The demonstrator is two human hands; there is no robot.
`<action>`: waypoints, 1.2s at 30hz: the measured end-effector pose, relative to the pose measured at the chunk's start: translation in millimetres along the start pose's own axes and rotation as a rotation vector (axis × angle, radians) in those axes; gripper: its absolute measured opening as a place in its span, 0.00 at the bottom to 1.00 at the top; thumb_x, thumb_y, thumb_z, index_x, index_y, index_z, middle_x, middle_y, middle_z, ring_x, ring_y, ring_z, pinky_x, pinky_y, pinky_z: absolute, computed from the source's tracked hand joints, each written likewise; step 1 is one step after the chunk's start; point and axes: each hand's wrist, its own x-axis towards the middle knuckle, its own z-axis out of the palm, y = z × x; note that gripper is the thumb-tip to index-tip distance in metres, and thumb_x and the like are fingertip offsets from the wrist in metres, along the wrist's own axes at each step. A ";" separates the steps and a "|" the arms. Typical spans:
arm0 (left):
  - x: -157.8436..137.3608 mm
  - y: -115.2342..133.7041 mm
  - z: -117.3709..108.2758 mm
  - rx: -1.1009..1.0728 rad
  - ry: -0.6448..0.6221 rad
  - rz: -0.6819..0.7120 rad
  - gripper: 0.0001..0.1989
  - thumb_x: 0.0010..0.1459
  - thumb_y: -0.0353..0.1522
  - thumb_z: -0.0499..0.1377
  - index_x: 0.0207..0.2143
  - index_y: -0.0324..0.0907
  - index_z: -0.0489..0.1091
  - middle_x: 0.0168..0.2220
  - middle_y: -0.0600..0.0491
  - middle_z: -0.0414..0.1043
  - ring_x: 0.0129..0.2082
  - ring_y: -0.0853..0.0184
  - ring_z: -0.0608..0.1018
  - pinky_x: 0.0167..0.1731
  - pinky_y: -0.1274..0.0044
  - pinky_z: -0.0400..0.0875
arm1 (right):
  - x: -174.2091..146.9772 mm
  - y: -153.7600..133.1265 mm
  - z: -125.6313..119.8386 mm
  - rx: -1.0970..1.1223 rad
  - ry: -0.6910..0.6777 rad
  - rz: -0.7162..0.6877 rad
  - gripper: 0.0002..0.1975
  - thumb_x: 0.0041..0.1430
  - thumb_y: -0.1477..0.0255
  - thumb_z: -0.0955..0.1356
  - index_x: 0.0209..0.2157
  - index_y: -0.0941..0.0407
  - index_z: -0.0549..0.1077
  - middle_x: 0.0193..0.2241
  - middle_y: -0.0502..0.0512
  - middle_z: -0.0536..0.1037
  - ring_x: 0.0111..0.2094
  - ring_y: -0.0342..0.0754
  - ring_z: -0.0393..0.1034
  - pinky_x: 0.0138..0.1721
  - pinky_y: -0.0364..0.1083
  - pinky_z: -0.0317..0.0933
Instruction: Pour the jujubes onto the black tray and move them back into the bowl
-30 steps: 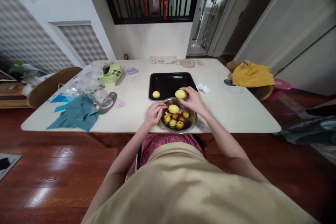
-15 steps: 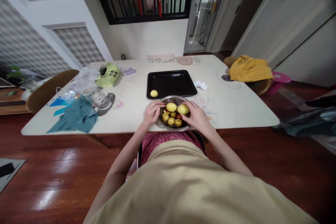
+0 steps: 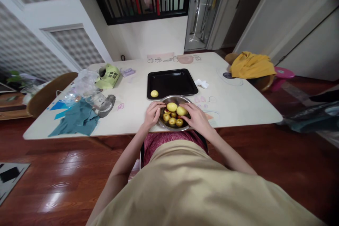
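Note:
A metal bowl (image 3: 164, 126) stands near the table's front edge, holding several small yellow-brown round pieces (image 3: 172, 121) like small potatoes. Two larger, pale yellow ovals that look like peeled potatoes rest higher up in it. My left hand (image 3: 153, 113) is closed at the bowl's left rim, its fingertips close to the left potato (image 3: 172, 107). With fingers and thumb curved round it, my right hand (image 3: 195, 116) grips the right potato (image 3: 181, 111) just inside the right rim. Behind the bowl lies a black baking tray (image 3: 172, 82), with one pale yellow potato (image 3: 154, 93) in its front left corner.
On the table's left are a teal cloth (image 3: 76, 118), a clear plastic container (image 3: 100, 101), plastic bags (image 3: 86, 79) and a green bag (image 3: 109, 76). A crumpled white tissue (image 3: 201, 83) lies right of the tray. Yellow clothing (image 3: 251, 65) covers a chair at the right.
The right potato has shifted slightly left and down in the bowl along with my right hand. My left hand stays at the rim. The whole view has tilted a little.

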 end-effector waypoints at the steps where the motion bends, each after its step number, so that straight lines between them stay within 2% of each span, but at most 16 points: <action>1: 0.0 -0.2 0.0 -0.004 0.004 0.009 0.26 0.79 0.43 0.44 0.47 0.43 0.80 0.48 0.43 0.82 0.51 0.58 0.81 0.55 0.61 0.74 | -0.3 0.5 -0.5 0.004 -0.002 0.003 0.25 0.64 0.73 0.74 0.62 0.48 0.74 0.55 0.62 0.80 0.55 0.66 0.77 0.55 0.65 0.76; 7: 0.6 -0.3 -0.7 -0.022 0.006 0.019 0.24 0.79 0.41 0.45 0.48 0.42 0.80 0.49 0.43 0.81 0.52 0.58 0.81 0.55 0.62 0.74 | 1.7 -0.6 -8.5 0.062 0.010 -0.009 0.24 0.66 0.66 0.75 0.62 0.49 0.75 0.55 0.62 0.80 0.56 0.65 0.77 0.58 0.64 0.74; 11: 0.8 0.0 -1.4 -0.015 0.010 0.009 0.24 0.79 0.41 0.45 0.49 0.42 0.79 0.49 0.43 0.81 0.52 0.58 0.81 0.56 0.62 0.74 | 6.7 4.1 -14.7 0.068 0.096 -0.063 0.17 0.72 0.61 0.71 0.58 0.50 0.78 0.51 0.62 0.82 0.52 0.62 0.78 0.55 0.61 0.74; 15: 1.1 0.1 -1.2 -0.010 0.045 0.030 0.21 0.79 0.38 0.46 0.51 0.42 0.79 0.49 0.44 0.81 0.52 0.59 0.81 0.55 0.63 0.75 | 10.3 24.7 -13.3 0.036 0.243 -0.162 0.12 0.75 0.64 0.67 0.49 0.52 0.81 0.45 0.62 0.85 0.48 0.60 0.79 0.52 0.61 0.73; 18: 5.1 -4.3 -3.6 0.016 0.100 -0.017 0.18 0.78 0.37 0.48 0.50 0.43 0.78 0.49 0.45 0.80 0.52 0.59 0.81 0.56 0.63 0.76 | 9.1 45.3 -6.5 0.038 0.339 -0.190 0.15 0.77 0.67 0.63 0.47 0.52 0.82 0.43 0.61 0.85 0.47 0.59 0.79 0.50 0.61 0.72; 21: 15.2 -19.2 -10.9 0.079 0.131 -0.096 0.13 0.76 0.35 0.53 0.51 0.43 0.76 0.51 0.45 0.79 0.55 0.58 0.80 0.59 0.62 0.76 | 6.1 60.7 3.1 0.047 0.406 -0.183 0.17 0.77 0.68 0.61 0.45 0.53 0.82 0.41 0.61 0.85 0.45 0.58 0.79 0.48 0.60 0.72; 24: 29.7 -44.1 -20.1 0.187 0.043 -0.187 0.12 0.71 0.33 0.58 0.54 0.43 0.75 0.55 0.42 0.76 0.59 0.55 0.78 0.62 0.59 0.74 | 5.0 67.5 11.8 0.061 0.428 -0.160 0.18 0.77 0.68 0.61 0.44 0.53 0.82 0.39 0.61 0.85 0.42 0.57 0.78 0.46 0.59 0.72; 29: 51.1 -83.6 -25.2 0.302 -0.197 -0.290 0.22 0.64 0.32 0.64 0.60 0.42 0.73 0.63 0.38 0.72 0.64 0.49 0.76 0.67 0.54 0.70 | 7.3 70.3 17.6 0.099 0.468 -0.110 0.19 0.78 0.67 0.60 0.41 0.53 0.82 0.37 0.60 0.84 0.41 0.57 0.77 0.44 0.58 0.71; 32: 60.6 -97.2 -24.2 0.333 -0.295 -0.298 0.23 0.64 0.34 0.63 0.62 0.41 0.73 0.65 0.38 0.72 0.65 0.49 0.76 0.69 0.54 0.69 | 7.4 71.4 17.7 0.117 0.501 -0.090 0.20 0.78 0.67 0.59 0.41 0.53 0.82 0.36 0.60 0.83 0.41 0.57 0.77 0.44 0.58 0.70; 36: 73.7 -107.9 -29.1 0.322 -0.436 -0.309 0.21 0.68 0.36 0.60 0.61 0.41 0.74 0.62 0.40 0.75 0.61 0.52 0.80 0.66 0.58 0.73 | 6.9 69.5 17.6 0.143 0.495 -0.076 0.20 0.78 0.67 0.59 0.41 0.53 0.81 0.36 0.59 0.84 0.40 0.56 0.77 0.45 0.58 0.70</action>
